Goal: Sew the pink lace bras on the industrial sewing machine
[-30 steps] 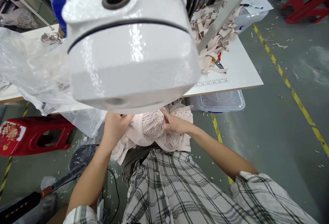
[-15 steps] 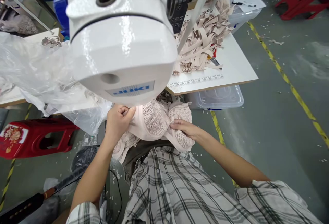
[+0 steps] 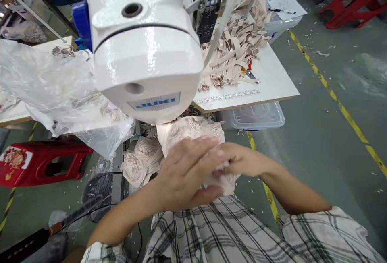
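A pale pink lace bra (image 3: 193, 128) lies under the front of the white sewing machine head and hangs down toward my lap. My left hand (image 3: 187, 174) reaches across it with fingers stretched out, slightly blurred, holding nothing that shows. Behind those fingers, my right hand (image 3: 244, 159) is curled at the bra's right part, pale fabric showing just below it; its fingertips are partly hidden. More lace bra pieces (image 3: 143, 160) hang to the left, beside my left forearm. The machine head (image 3: 148, 65) hides the needle area.
Beige fabric strips (image 3: 236, 49) are heaped on the white tabletop (image 3: 272, 81), near a snipping tool (image 3: 251, 76) and a printed ruler (image 3: 226, 96). Clear plastic sheeting (image 3: 60, 81) covers the left side. A red stool (image 3: 45, 162) stands at left, a plastic bin (image 3: 256, 116) under the table.
My left hand has let go of the bra's left edge and swung right, across to my right hand. The bra has shifted, uncovering the hanging pieces at left. The view has moved slightly.
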The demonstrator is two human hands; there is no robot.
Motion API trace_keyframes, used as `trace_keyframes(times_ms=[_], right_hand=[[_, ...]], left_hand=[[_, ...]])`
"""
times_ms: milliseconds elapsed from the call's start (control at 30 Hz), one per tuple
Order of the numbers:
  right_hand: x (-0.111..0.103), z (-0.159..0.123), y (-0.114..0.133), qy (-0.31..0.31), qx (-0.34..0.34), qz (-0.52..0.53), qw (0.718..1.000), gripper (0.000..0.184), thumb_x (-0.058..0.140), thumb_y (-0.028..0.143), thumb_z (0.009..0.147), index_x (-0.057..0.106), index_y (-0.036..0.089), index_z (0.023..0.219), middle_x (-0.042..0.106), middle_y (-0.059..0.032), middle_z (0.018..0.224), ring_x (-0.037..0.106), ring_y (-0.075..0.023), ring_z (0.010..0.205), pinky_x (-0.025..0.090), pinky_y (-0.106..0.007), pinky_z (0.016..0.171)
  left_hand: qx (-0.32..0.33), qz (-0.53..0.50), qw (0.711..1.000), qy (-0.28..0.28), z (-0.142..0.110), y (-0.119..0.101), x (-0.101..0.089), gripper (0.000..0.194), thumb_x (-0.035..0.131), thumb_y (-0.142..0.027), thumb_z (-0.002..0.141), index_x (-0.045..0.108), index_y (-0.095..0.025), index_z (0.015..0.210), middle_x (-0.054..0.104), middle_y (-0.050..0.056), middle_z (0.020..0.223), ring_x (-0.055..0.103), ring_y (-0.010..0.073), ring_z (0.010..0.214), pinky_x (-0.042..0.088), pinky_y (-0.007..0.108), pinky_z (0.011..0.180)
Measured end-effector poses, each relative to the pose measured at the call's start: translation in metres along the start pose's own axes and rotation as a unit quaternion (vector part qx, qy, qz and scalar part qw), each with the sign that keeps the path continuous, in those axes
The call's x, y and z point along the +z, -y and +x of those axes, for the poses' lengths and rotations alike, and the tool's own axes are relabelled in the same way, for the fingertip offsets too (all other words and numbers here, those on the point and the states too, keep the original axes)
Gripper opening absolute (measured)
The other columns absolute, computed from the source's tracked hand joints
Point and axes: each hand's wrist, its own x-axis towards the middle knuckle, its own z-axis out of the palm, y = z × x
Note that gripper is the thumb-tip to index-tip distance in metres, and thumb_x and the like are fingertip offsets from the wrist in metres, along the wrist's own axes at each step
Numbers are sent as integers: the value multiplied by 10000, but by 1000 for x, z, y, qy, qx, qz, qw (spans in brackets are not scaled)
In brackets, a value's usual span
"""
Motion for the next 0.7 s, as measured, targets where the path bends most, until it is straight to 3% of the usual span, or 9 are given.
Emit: trace_keyframes(times_ms=[67, 133, 167, 233, 333, 400, 533, 700], right_hand=[[5, 6, 22, 99, -10, -77, 992, 209, 552, 179, 935, 760, 177, 926, 728, -22, 823, 628, -135, 743, 456, -260, 702], [7, 12, 35, 96, 22, -124, 987, 241, 512, 215, 978, 745, 187, 924, 706, -10, 803, 597, -122, 708, 428, -253, 672], [6, 16, 37, 65, 43, -139, 987, 255, 508, 263, 994, 733, 186, 900, 682, -1, 762, 569, -115, 661, 402, -249, 628], [2, 24, 34, -29, 79, -170, 982, 270, 540, 349, 989, 707, 183, 857, 647, 7, 714, 538, -114, 619, 362, -250, 586], [-10, 43, 20, -150, 72, -216, 962, 242, 613, 370, 940, 673, 185, 796, 653, -1, 726, 559, -129, 665, 362, -260, 623], [-17, 58, 9, -203, 53, -226, 951, 191, 642, 363, 915, 659, 191, 832, 663, -6, 775, 568, -138, 708, 364, -267, 656], [-26, 83, -4, -228, 48, -183, 955, 199, 673, 390, 884, 653, 204, 953, 600, 21, 745, 541, -133, 683, 367, -269, 658], [-37, 95, -6, -229, 43, -152, 961, 230, 701, 409, 853, 679, 201, 949, 657, -19, 844, 602, -182, 816, 448, -313, 757]], left_hand=[[-45, -46, 988, 143, 6, -1, 2, 570, 758, -441, 818, 536, -176, 1272, 687, 123, 1228, 645, 309, 1150, 516, 475, 999], [-162, -99, 953, 236, 3, 9, 1, 278, 723, -447, 851, 610, -198, 902, 686, 9, 804, 647, 188, 733, 519, 332, 675], [-211, -118, 940, 240, 0, 17, -1, 290, 692, -413, 881, 553, -199, 742, 594, -29, 654, 551, 133, 594, 435, 276, 563], [-279, -133, 932, 186, -9, 34, -7, 371, 640, -347, 917, 467, -190, 629, 492, -48, 576, 428, 91, 528, 321, 235, 504], [-357, -132, 922, 76, -16, 56, -18, 304, 652, -384, 902, 545, -186, 698, 515, -44, 610, 422, 90, 549, 309, 220, 514], [-417, -126, 899, 34, -16, 68, -25, 297, 656, -426, 888, 570, -192, 726, 491, -51, 587, 395, 91, 523, 292, 223, 499], [-468, -120, 876, -9, -10, 85, -31, 452, 659, -433, 854, 425, -204, 543, 437, -28, 539, 430, 118, 564, 308, 240, 518], [-449, -50, 891, -40, -3, 94, -31, 436, 655, -378, 821, 387, -213, 519, 367, -42, 493, 373, 114, 539, 306, 247, 507]])
